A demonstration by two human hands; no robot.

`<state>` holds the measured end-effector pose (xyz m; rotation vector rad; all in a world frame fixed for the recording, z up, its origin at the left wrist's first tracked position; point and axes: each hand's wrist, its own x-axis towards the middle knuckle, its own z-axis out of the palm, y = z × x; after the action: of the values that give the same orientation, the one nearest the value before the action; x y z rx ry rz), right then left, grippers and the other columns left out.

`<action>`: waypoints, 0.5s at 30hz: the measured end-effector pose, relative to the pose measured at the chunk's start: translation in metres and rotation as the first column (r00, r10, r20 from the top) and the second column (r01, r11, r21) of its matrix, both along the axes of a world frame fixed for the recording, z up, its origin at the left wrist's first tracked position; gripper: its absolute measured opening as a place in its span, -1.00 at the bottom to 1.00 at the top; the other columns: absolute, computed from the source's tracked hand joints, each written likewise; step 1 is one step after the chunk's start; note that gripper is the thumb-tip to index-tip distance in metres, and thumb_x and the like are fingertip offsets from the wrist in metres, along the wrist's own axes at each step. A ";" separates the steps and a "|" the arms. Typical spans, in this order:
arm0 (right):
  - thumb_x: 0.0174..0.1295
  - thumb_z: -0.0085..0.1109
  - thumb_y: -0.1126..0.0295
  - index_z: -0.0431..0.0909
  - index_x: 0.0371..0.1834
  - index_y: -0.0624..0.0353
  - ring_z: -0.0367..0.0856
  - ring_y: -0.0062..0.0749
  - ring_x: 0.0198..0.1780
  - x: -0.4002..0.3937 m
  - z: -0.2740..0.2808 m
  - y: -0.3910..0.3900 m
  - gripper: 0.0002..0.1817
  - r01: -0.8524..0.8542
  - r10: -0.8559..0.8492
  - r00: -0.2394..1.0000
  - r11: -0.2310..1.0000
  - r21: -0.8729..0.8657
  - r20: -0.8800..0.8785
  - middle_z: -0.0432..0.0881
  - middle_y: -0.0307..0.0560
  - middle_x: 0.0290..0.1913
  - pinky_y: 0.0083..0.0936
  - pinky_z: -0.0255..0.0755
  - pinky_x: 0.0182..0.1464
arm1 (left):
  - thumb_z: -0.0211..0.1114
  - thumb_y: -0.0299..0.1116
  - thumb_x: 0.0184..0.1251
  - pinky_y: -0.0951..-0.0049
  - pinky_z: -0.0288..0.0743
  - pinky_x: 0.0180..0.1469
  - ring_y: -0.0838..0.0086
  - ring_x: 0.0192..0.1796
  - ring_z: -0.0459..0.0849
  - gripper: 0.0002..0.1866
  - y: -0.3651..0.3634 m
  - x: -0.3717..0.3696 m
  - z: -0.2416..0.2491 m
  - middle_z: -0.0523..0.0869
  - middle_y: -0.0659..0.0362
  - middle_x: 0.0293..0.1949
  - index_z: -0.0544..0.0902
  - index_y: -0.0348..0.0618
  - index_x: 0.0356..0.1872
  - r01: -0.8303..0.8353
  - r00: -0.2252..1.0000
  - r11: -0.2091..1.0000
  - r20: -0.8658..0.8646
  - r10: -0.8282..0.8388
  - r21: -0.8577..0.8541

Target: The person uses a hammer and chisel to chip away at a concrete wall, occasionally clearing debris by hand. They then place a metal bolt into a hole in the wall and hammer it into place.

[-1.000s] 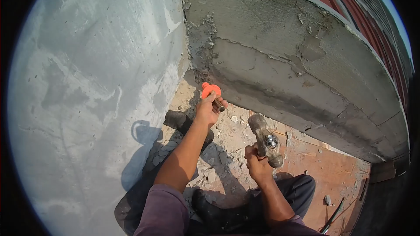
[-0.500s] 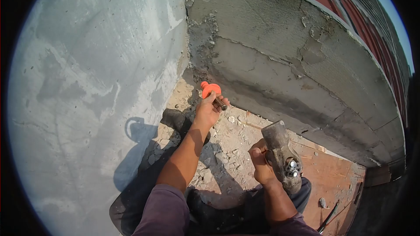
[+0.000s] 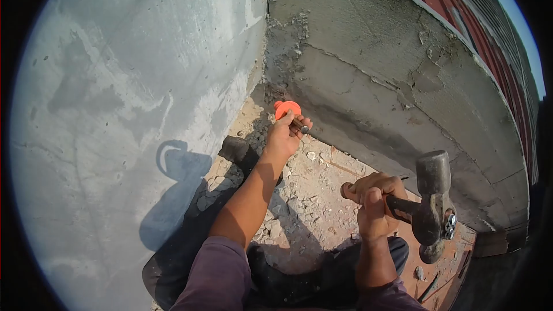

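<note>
My left hand [image 3: 284, 136] is wrapped round a chisel [image 3: 304, 129] with an orange hand guard [image 3: 287, 109]. The chisel's bare metal end points toward me, and its other end faces the corner at the foot of the walls, where its tip is hidden. In my right hand [image 3: 377, 201] is a ball-peen hammer [image 3: 434, 190], gripped by the handle. Its heavy head is held out to the right, apart from the chisel.
A smooth grey wall [image 3: 127, 80] rises at left, meeting a rough, cracked cement wall [image 3: 368, 92]. Broken rubble [image 3: 305, 196] covers the floor between them. A dark boot [image 3: 239, 151] rests near the left wall. Thin dark rods [image 3: 431, 288] lie at lower right.
The hammer has swung out to the right, and its handle now shows. My left hand keeps the chisel near the corner. The view has shifted slightly.
</note>
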<state>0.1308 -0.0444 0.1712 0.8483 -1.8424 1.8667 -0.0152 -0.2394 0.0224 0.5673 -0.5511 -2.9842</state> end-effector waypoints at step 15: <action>0.45 0.17 0.31 0.30 -0.37 0.14 0.39 -0.52 -0.47 -0.013 0.024 0.013 -0.71 -0.030 0.024 0.998 0.993 -0.115 -0.051 0.44 -0.15 -0.51 -0.43 0.50 -0.33 | 0.14 -0.28 0.58 0.10 0.69 0.12 0.24 -0.15 0.71 -0.77 -0.001 -0.005 -0.007 0.67 0.02 -0.19 0.58 -0.28 -0.15 0.008 0.999 1.000 -0.052 -0.008 0.000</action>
<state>0.1183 -0.0312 0.1954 0.8753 -1.6835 1.9307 -0.0198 -0.2406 0.0156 0.4876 -0.5503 -2.9966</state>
